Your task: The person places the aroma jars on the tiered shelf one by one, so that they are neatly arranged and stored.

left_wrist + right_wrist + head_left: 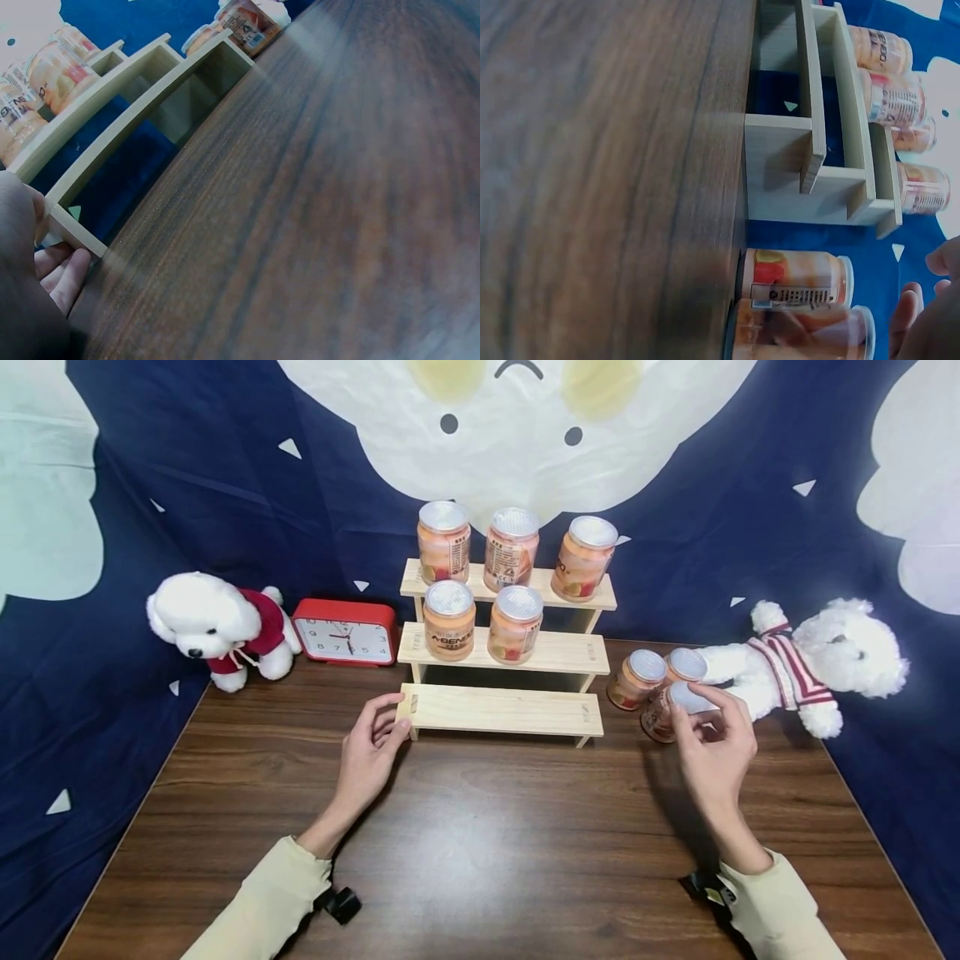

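My left hand grips the left end of the bottom step of a three-step wooden rack. In the left wrist view, its fingers curl around that end. To the rack's right stand three silver-lidded fruit jars: a left one, a back one and a front one. My right hand hovers over the front jar, thumb and fingers spread. In the right wrist view, a gap shows between the fingers and the nearest jar lid.
Three jars, one of them at the right, stand on the top step, and two, including a left one, on the middle step. A red clock and a white plush dog sit left. A plush bear lies right on the brown table.
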`<state>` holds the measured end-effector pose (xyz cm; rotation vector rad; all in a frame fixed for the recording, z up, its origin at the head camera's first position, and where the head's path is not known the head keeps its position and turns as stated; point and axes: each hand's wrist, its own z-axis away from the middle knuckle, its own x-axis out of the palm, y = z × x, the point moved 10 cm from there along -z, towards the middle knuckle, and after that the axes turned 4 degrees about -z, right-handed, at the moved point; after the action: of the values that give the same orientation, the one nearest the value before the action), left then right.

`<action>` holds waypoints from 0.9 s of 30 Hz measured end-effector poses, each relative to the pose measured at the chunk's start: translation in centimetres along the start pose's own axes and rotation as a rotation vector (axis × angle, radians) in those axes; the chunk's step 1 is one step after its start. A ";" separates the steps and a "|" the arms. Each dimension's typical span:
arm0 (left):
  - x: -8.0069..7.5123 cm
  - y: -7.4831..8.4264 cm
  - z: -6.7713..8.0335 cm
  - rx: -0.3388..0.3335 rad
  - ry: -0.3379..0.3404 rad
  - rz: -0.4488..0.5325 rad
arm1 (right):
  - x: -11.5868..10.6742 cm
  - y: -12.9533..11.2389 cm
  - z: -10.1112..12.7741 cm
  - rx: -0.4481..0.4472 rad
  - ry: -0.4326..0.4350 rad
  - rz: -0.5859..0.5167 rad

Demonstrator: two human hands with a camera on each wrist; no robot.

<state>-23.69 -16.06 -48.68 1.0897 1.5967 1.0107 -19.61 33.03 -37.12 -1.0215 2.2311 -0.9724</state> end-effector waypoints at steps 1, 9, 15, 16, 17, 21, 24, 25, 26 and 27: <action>0.0 0.0 0.0 0.008 0.001 0.001 | -0.2 0.7 0.0 0.009 -0.002 0.007; 0.1 0.4 0.2 -0.028 0.002 -0.022 | -0.6 2.3 0.0 0.023 -0.018 0.070; 0.2 0.4 0.2 -0.061 -0.017 -0.018 | 0.0 0.8 0.0 0.086 -0.055 0.126; 0.2 0.4 0.2 -0.064 -0.019 -0.017 | 0.0 0.7 0.1 0.093 -0.055 0.134; 0.2 0.4 0.2 -0.070 -0.021 -0.014 | 0.0 0.7 0.1 0.099 -0.056 0.138; 0.1 0.5 0.2 -0.078 -0.022 -0.005 | 0.2 1.1 0.2 0.098 -0.065 0.125; 0.1 0.5 0.2 -0.080 -0.021 -0.004 | 0.2 1.4 0.2 0.100 -0.056 0.112; 0.1 0.4 0.2 -0.081 -0.022 -0.005 | 0.1 1.6 0.2 0.103 -0.048 0.107; 0.1 0.4 0.2 -0.083 -0.022 -0.007 | 0.0 1.7 0.2 0.106 -0.040 0.105; 0.2 0.4 0.2 -0.085 -0.022 -0.007 | -0.1 1.8 0.2 0.110 -0.033 0.102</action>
<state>-23.48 -15.78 -48.43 1.0333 1.5253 1.0485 -20.19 33.86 -38.65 -0.8610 2.1551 -1.0137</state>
